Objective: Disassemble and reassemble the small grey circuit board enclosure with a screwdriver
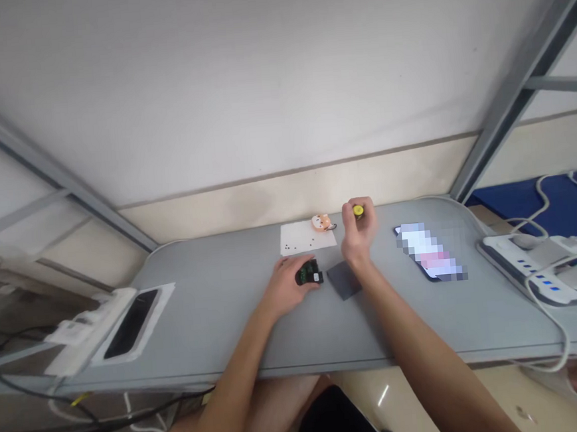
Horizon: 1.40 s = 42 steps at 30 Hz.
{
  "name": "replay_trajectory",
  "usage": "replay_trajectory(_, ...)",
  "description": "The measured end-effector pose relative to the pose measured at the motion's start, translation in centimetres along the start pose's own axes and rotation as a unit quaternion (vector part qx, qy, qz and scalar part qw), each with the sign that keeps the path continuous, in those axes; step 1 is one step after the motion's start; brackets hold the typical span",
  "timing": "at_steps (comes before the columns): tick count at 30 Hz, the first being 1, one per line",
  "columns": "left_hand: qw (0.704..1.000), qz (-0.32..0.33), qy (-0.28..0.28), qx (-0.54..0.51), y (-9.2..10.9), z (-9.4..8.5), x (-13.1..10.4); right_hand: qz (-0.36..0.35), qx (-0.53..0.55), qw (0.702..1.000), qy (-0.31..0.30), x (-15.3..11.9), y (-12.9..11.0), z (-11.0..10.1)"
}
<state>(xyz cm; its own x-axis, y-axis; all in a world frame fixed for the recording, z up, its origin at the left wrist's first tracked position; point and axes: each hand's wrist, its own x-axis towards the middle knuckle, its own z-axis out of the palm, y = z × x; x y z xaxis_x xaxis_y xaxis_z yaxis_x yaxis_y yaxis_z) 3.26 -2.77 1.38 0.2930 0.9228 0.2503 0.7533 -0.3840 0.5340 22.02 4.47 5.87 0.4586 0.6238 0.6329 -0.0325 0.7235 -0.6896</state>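
My left hand [289,286] is closed around a small black device [309,273] with green circuitry showing, low over the grey table. To its right, my right hand [360,231] grips a tool with a yellow end [358,211], held upright; its lower part is hidden by the hand. Between my hands lies a dark grey flat piece [343,281], partly covered by my right wrist. Behind the device, several tiny dark bits rest on a white sheet [297,236], and an orange and white animal-shaped item [322,223] sits at the sheet's right side.
On the right of the grey table [200,303] lies a phone [428,251] with a lit, blurred screen, then a white power strip [537,269] with cables. At the left are a dark phone [131,323] and another power strip [90,331]. Metal posts rise at both sides.
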Motion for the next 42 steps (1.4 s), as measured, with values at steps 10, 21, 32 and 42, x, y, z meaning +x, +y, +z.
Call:
replay_trajectory(10,0.995,0.096,-0.015,0.034,3.3,1.5,-5.4,-0.004,-0.169,0.939,-0.298,-0.8,-2.3,-2.6)
replay_trajectory(21,0.988,0.043,0.104,0.107,1.5,0.8,-6.1,0.006,-0.424,0.78,-0.461,-5.8,-3.1,-9.6)
replay_trajectory(32,0.997,-0.003,0.077,0.018,-4.7,-0.7,-2.5,0.054,-0.438,0.711,-0.547,-2.4,0.1,-4.3)
replay_trajectory(42,0.995,0.006,0.086,0.059,-4.7,-0.2,-1.4,0.039,-0.449,0.737,-0.504,-3.3,0.3,-4.3)
